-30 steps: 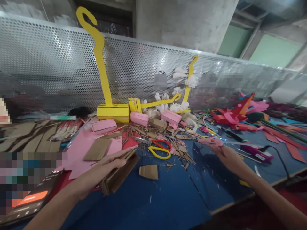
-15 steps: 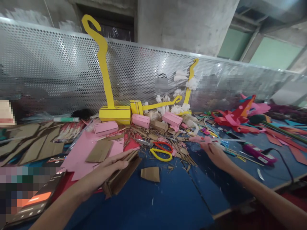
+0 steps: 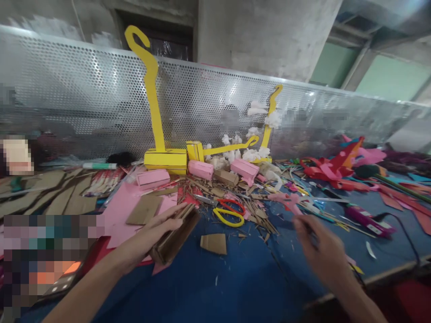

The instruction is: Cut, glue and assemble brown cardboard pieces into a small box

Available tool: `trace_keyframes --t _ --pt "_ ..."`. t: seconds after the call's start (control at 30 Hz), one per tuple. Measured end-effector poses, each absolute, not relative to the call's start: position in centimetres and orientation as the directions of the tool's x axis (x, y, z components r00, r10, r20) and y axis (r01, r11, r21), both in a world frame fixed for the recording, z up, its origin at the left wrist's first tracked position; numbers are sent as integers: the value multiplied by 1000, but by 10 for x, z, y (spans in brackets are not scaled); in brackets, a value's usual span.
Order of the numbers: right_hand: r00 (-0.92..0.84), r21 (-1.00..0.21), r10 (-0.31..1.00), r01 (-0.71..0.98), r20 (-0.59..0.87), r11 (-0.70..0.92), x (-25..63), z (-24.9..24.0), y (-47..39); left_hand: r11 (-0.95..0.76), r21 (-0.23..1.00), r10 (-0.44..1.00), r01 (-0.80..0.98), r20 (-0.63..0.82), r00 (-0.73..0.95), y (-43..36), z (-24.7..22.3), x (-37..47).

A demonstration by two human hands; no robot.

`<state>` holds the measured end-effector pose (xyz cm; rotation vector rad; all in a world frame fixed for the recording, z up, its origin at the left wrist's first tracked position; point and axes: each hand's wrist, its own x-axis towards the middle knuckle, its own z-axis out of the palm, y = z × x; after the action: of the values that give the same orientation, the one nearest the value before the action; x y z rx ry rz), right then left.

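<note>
My left hand (image 3: 158, 233) is closed around a folded cardboard piece (image 3: 178, 235) shaped like an open trough, tilted above the blue table. Loosely curled, my right hand (image 3: 319, 246) hovers over the table at the right. A gap shows between its thumb and fingers, and I see nothing in it. Just beyond its fingertips lies a crumpled pink scrap (image 3: 286, 201). Between the hands are scissors (image 3: 229, 213) with red and yellow handles, and a small cardboard offcut (image 3: 213, 243). Pink paper (image 3: 117, 211) lies beside my left hand.
Yellow hooked paper shapes on blocks (image 3: 164, 160) stand against a perforated metal panel (image 3: 202, 98). Pink blocks (image 3: 200, 169) and cardboard shreds (image 3: 261, 220) lie before them. A purple corded tool (image 3: 370, 222) and red paper (image 3: 323, 170) are at right; cardboard strips (image 3: 50, 188) are at left.
My right hand has drawn back from the pink scrap toward me, its fingers now curled. My left hand still holds the folded cardboard, tilted slightly differently. The view has shifted a little.
</note>
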<state>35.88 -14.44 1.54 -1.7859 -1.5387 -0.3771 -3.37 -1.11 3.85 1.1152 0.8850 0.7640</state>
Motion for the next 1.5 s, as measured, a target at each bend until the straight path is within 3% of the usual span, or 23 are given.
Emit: trace_keyframes --t 0.07,0.13,0.23,0.33,0.43,0.57,0.67,0.8,0.9,1.03,1.17,1.33,1.5 --pt "-97 -324 892 910 442 259 310 27 -134 323 943 853 -74 -257 453 -10 38 -31" --pt "-345 -305 907 860 242 408 268 40 -114 313 941 856 -130 -220 468 -9 40 -27" --pt "-443 -252 893 858 77 448 230 55 -83 249 941 870 -229 -114 481 -7 43 -25" --pt "-536 -288 844 807 13 516 218 59 -63 260 920 880 -292 -101 464 -5 42 -26" --pt "-489 -431 868 768 85 474 219 55 -54 336 887 868 -317 -161 470 -5 38 -27" --pt "-185 -690 952 656 244 305 226 47 -49 387 861 853 -330 -198 482 -9 34 -23" --pt "-90 -770 921 521 380 368 232 46 -48 425 855 835 -297 -244 493 -15 34 -18" --pt "-174 -893 934 284 311 350 235 45 -49 418 864 848 -280 -259 463 -21 35 -15" --pt "-111 -909 946 263 305 324 238 41 -48 369 891 857 -265 -217 467 -22 35 -15" --pt "-18 -899 942 293 334 324 245 43 -46 240 925 912 -293 -111 394 -17 31 -15" --pt "-103 -927 924 36 367 373 244 48 -48 41 963 963 -267 33 267 -10 24 -15" --pt "-152 -937 925 -107 347 334 233 45 -52 -249 967 927 -45 252 277 -14 25 -17" --pt "-192 -950 936 -160 296 268 226 44 -57 -543 816 838 198 510 195 -16 22 -15"
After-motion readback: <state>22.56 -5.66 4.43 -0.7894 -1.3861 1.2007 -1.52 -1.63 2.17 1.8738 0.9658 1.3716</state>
